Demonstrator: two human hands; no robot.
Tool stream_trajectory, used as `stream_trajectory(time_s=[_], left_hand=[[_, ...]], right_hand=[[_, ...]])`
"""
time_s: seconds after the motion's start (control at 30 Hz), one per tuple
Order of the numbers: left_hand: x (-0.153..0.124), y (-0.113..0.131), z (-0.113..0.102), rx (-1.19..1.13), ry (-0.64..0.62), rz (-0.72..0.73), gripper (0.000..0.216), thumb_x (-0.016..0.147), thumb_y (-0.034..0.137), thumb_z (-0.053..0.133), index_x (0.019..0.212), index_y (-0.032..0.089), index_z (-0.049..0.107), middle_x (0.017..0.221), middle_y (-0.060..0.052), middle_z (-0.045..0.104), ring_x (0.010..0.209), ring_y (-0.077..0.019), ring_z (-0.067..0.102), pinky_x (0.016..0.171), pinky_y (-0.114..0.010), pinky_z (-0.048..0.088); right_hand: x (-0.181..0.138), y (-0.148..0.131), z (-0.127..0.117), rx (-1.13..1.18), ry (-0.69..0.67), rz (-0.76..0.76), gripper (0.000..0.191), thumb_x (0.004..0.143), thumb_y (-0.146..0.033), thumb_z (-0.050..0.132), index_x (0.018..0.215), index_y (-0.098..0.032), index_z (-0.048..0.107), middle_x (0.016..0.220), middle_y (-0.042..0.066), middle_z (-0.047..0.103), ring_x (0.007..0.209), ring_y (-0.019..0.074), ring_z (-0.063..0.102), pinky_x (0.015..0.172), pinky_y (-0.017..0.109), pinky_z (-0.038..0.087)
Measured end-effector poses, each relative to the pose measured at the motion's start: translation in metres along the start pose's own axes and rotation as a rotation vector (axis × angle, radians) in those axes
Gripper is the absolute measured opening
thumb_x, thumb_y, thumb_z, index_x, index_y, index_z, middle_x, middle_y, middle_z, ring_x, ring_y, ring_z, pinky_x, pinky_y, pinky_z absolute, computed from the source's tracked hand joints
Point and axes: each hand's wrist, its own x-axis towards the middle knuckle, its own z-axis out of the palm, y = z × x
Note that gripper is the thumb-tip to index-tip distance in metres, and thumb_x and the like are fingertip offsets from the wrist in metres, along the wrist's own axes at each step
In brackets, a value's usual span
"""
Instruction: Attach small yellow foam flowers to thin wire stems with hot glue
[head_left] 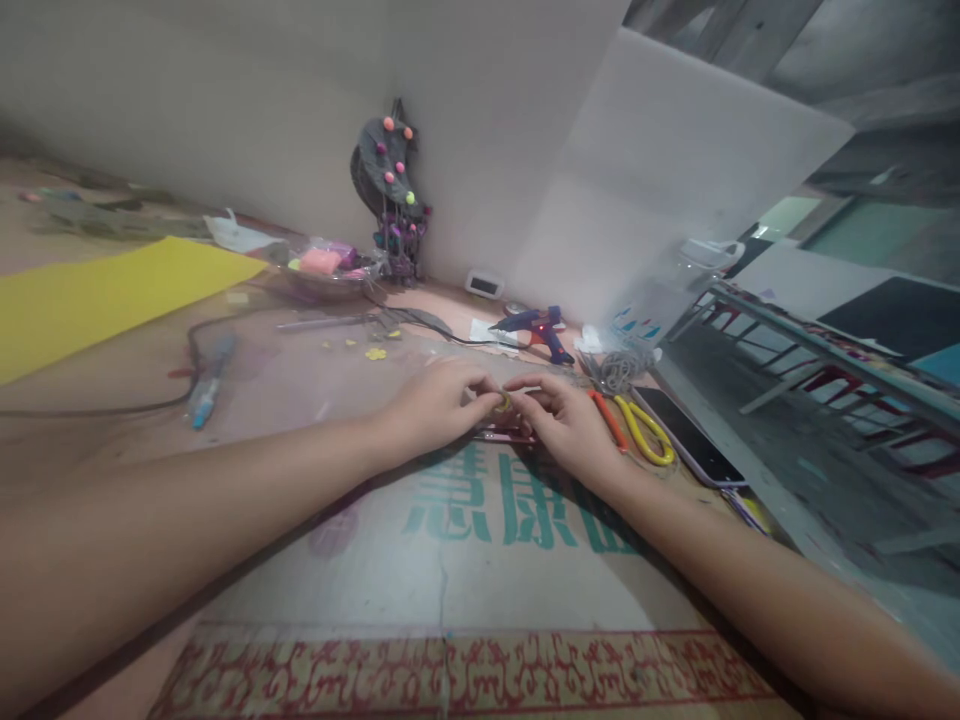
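A yellow sheet [112, 300] lies well left of a phone [690, 437] and a clear jug [646, 300].

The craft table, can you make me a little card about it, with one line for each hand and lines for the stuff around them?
Left hand: pinching a small yellowish piece, exact shape unclear
Right hand: close to that piece; whether it grips is unclear
Beyond the hands: dark blue glue gun with a red light; yellow flower cutout
Beside the right hand: smartphone, screen dark
Far left: yellow sheet
At the back: gray crescent-moon decoration with colored balls
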Motion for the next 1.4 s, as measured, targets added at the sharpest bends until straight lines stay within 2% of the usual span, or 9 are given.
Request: stream_trajectory(time_s=[0.27,0.63,0.87,1.03,1.27,1.4], left_hand=[[-0.0013,0.0012,0.0,0.05,0.023,0.028,0.018,0.087,0.03,0.054,0.08,0.02,0.067,0.086,-0.002,0.071,0.089,-0.0211,0.06,0.085,-0.036,0.039],[-0.0007,-0.0023,0.0003,0.026,-0.017,0.061,0.018,0.089,0.031,0.054,0.085,0.021,0.068,0.088,-0.002,0.071,0.091,-0.0208,0.06,0.085,-0.035,0.04],[0.0004,0.001,-0.0024,-0.051,0.006,-0.061,0.024,0.089,0.035,0.051,0.085,0.018,0.067,0.089,-0.004,0.072,0.085,-0.0196,0.063,0.076,-0.032,0.044],[0.0001,0.0014,-0.0013,-0.058,0.002,-0.025,0.017,0.087,0.031,0.054,0.085,0.019,0.066,0.092,-0.003,0.072,0.09,-0.0198,0.062,0.082,-0.033,0.044],[0.0002,0.0024,-0.0015,-0.037,0.01,-0.066,0.019,0.087,0.031,0.052,0.084,0.018,0.065,0.088,-0.004,0.071,0.084,-0.0192,0.062,0.077,-0.032,0.045],[0.001,0.0021,-0.0012,-0.062,0.026,-0.08,0.021,0.088,0.031,0.05,0.086,0.018,0.066,0.088,-0.004,0.07,0.082,-0.0183,0.062,0.074,-0.03,0.045]], right_hand=[[0.0027,-0.0012,0.0029,0.197,-0.021,0.118,0.022,0.081,-0.041,0.065,0.084,-0.02,0.06,0.064,0.001,0.07,0.053,0.0147,0.062,0.047,0.025,0.046],[0.0022,0.0004,0.0024,0.151,0.012,0.086,0.025,0.08,-0.043,0.065,0.08,-0.019,0.059,0.06,0.0,0.066,0.051,0.0133,0.059,0.048,0.024,0.045],[0.0022,-0.0004,0.0022,0.111,0.005,0.066,0.022,0.082,-0.041,0.064,0.081,-0.019,0.059,0.062,0.0,0.068,0.053,0.0141,0.061,0.049,0.025,0.046],[0.0017,-0.0021,0.0029,0.093,-0.01,0.058,0.023,0.081,-0.041,0.064,0.08,-0.019,0.06,0.063,0.001,0.068,0.051,0.0138,0.06,0.048,0.025,0.046],[0.0019,-0.001,0.0,-0.017,-0.026,0.011,0.029,0.088,-0.045,0.054,0.082,-0.018,0.066,0.06,-0.001,0.061,0.052,0.0122,0.054,0.05,0.024,0.044],[0.0028,-0.0009,-0.0009,0.114,-0.002,0.003,0.035,0.09,-0.052,0.05,0.096,-0.019,0.062,0.072,0.001,0.063,0.055,0.0122,0.054,0.05,0.024,0.045]])
